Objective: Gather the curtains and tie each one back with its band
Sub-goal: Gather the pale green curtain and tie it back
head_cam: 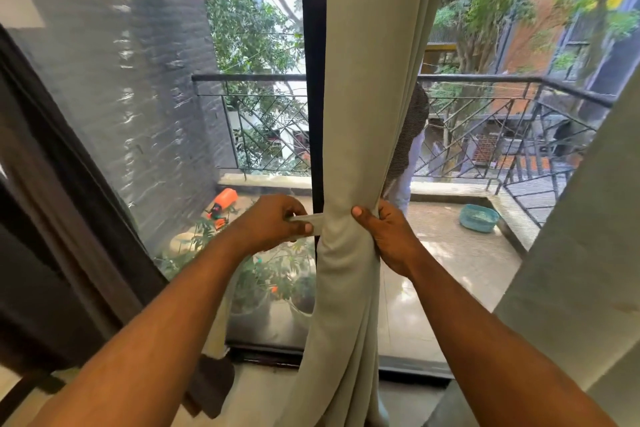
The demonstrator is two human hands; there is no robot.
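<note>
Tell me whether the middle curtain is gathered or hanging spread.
Gathered: the curtain is bunched narrow where the right hand grips it, and the left hand pinches the band.

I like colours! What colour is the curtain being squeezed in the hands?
Pale grey-green, plain with no pattern. The curtain shows best in the head view.

No readable text, labels, brands or numbers anywhere in view; the orange bottle point(225, 199) on the balcony floor carries nothing legible, too small and blurred. The yellow patch point(614, 1) on the far building could be a sign; its markings cannot be made out.
</note>
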